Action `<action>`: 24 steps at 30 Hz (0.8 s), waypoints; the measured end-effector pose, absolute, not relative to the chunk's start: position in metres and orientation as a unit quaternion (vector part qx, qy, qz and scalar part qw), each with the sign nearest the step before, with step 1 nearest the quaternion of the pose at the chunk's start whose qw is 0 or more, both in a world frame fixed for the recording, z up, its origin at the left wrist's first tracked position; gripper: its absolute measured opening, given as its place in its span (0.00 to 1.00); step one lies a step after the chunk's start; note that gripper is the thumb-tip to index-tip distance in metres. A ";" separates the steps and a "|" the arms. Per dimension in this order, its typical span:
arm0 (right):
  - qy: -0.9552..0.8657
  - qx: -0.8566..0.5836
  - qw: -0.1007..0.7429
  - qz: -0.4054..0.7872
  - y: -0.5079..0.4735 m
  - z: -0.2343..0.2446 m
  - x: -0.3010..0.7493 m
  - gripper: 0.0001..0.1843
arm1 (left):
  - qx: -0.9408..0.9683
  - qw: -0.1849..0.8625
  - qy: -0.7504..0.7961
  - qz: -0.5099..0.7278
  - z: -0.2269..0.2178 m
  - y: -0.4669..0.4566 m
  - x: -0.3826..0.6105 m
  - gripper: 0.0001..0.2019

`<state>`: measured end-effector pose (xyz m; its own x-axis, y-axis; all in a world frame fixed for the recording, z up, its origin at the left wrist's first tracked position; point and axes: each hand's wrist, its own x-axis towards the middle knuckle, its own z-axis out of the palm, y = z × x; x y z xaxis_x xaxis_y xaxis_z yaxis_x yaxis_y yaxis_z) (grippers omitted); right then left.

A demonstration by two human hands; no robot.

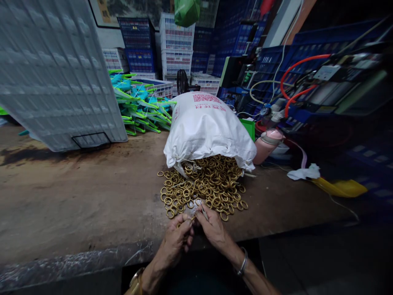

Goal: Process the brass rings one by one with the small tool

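- We see the left hand (177,237) with thumb and fingers pressed together, apparently pinching a brass-coloured ring (193,218) at their tips, between the two hands.
- We see the right hand (213,226) pinching a slim metal tool (204,213), its long axis slanting forward and left.
- Just beyond both hands lies the heap of rings (204,189), spilling from a white sack (208,129); the right fingertips are nearer.

Both arms in my view, left forearm (154,272) and right forearm (252,271) slanting inward from the bottom edge. Left hand (177,234): thumb pinched against index, other fingers curled under. Right hand (213,228): thumb and fingers closed in a pinch. I have them near each other, fingertips facing inward.
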<state>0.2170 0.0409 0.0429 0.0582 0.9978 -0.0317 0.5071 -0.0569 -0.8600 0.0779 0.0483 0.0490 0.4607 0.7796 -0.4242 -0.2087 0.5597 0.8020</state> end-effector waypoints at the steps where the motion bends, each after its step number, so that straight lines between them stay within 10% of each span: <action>1: -0.603 -0.644 0.335 0.329 0.040 0.042 0.218 0.11 | 0.343 0.778 0.418 0.319 0.049 0.048 0.078 0.16; 11: -0.718 -0.642 0.142 0.228 0.027 0.047 0.216 0.14 | 0.420 0.717 0.441 0.340 0.039 0.048 0.078 0.16; 24: -0.699 -0.683 0.132 0.166 0.040 0.036 0.225 0.15 | 0.401 0.780 0.375 0.302 0.062 0.037 0.067 0.15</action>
